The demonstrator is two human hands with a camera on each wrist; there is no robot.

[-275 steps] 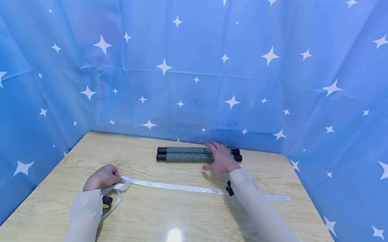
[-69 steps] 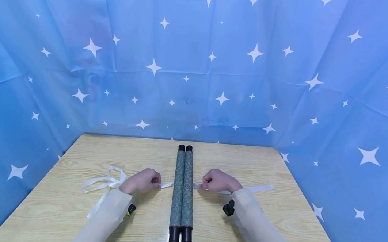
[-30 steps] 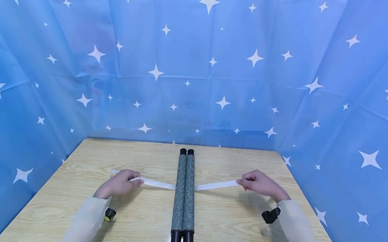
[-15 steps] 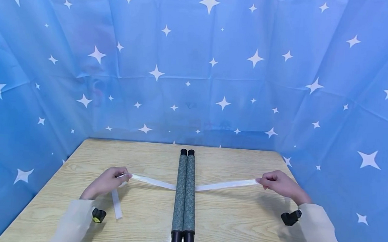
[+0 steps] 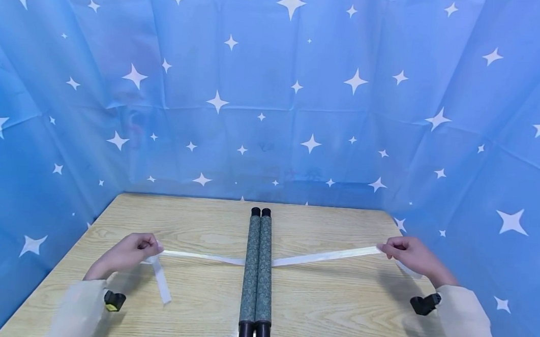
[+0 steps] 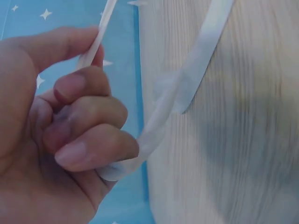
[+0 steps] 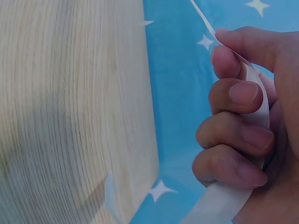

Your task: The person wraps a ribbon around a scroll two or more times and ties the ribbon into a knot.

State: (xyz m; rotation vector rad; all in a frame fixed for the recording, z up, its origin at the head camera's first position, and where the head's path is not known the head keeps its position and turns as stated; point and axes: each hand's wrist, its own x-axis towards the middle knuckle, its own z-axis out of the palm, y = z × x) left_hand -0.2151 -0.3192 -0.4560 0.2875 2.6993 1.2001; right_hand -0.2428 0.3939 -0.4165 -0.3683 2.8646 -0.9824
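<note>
Two green rolls (image 5: pixel 250 269), four dark ends, lie side by side on one wooden table (image 5: pixel 322 314). One white ribbon (image 5: pixel 329 256) passes beneath both. Left hand (image 5: pixel 125 255) pinches it left of the rolls; right hand (image 5: pixel 412 255) pinches it to their right.

Left grip (image 5: pixel 126 254), right grip (image 5: pixel 414 255) — curled

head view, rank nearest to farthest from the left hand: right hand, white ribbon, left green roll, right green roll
1. White ribbon: pinched in the left hand itself.
2. Left green roll: centre.
3. Right green roll: alongside, to its right.
4. Right hand: far right, also pinching ribbon.
</note>
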